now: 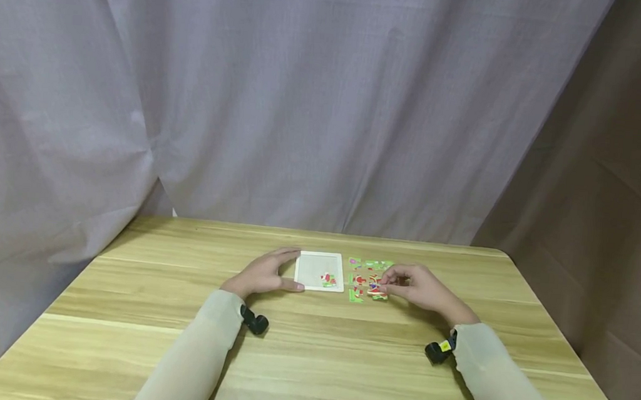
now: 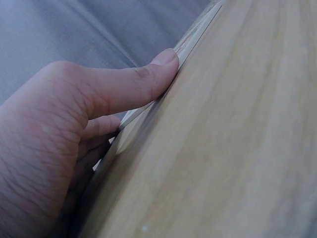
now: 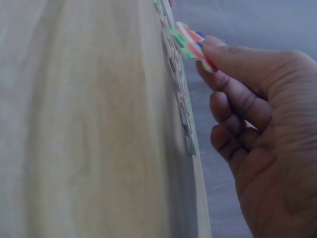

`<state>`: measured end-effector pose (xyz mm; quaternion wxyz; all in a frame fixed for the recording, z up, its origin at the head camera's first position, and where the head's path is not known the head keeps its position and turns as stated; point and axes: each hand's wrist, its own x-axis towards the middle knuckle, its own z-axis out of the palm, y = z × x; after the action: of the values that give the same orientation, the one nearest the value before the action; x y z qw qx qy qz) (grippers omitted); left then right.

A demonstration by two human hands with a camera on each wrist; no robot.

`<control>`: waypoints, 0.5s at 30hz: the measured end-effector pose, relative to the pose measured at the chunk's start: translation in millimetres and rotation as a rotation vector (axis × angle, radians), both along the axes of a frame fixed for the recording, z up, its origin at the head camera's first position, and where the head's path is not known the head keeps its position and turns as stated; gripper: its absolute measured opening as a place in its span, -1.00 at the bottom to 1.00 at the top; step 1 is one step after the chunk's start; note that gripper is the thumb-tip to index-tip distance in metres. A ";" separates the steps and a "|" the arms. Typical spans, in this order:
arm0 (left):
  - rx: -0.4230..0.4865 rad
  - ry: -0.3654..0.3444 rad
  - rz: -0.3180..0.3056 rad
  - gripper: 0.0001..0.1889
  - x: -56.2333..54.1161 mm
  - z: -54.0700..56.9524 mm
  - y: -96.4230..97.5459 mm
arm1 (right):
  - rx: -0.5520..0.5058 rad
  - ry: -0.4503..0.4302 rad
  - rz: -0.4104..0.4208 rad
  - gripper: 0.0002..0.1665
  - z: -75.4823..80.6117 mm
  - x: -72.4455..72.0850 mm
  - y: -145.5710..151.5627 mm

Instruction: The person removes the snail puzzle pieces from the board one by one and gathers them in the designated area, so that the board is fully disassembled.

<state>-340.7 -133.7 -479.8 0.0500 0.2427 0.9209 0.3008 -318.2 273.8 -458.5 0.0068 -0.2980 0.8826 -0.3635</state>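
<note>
A square white puzzle tray (image 1: 318, 289) lies flat on the table with one puzzle piece (image 1: 328, 280) in its front right part. My left hand (image 1: 265, 273) holds the tray at its left side, thumb on the front left corner and fingers at the back left one. In the left wrist view the thumb (image 2: 153, 77) lies on the tray's rim. Thumb and index finger of my right hand (image 1: 416, 287) pinch a red, green, white and blue puzzle piece (image 3: 190, 43), raised and tilted over the others. Its remaining fingers curl loosely beneath.
Several loose puzzle pieces (image 1: 357, 280) in green and red lie flat in a group just right of the tray. The wooden table (image 1: 308, 356) ends at a grey curtain (image 1: 282, 109) behind, with a darker curtain (image 1: 614, 204) on the right.
</note>
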 end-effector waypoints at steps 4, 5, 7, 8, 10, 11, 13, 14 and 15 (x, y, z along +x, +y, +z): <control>-0.010 0.011 0.000 0.08 -1.4 0.9 0.0 | 0.006 -0.020 0.022 -0.93 0.3 -1.0 1.7; -0.009 0.014 0.001 0.08 -1.4 1.0 -0.1 | 0.009 -0.024 0.024 -0.92 -0.2 -1.6 2.0; -0.005 0.016 0.003 0.08 -1.3 1.1 -0.3 | 0.013 -0.034 0.030 -0.92 -0.7 -2.4 2.5; -0.001 0.014 0.002 0.08 -1.1 1.0 -0.4 | 0.014 -0.037 0.032 -0.92 -1.2 -2.7 2.9; 0.004 0.006 0.000 0.09 -0.5 0.6 -0.7 | 0.025 -0.038 0.039 -0.93 -2.3 -3.0 3.3; 0.007 0.002 -0.001 0.09 -0.4 0.2 -0.9 | 0.031 -0.036 0.044 -0.93 -2.8 -3.1 3.4; 0.003 -0.003 -0.004 0.10 -0.8 -0.7 -1.0 | 0.059 -0.011 0.053 -0.94 -3.7 -3.6 3.6; 0.003 -0.002 -0.004 0.10 -1.1 -1.0 -1.1 | 0.082 0.015 0.055 -0.95 -4.0 -3.7 3.6; 0.002 0.002 -0.004 0.10 -1.6 -1.0 -1.2 | 0.102 0.046 0.060 -0.96 -4.4 -4.3 3.3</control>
<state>-342.2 -134.9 -480.8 0.0492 0.2451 0.9202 0.3013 -322.6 277.2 -462.9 0.0125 -0.3319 0.8906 -0.3106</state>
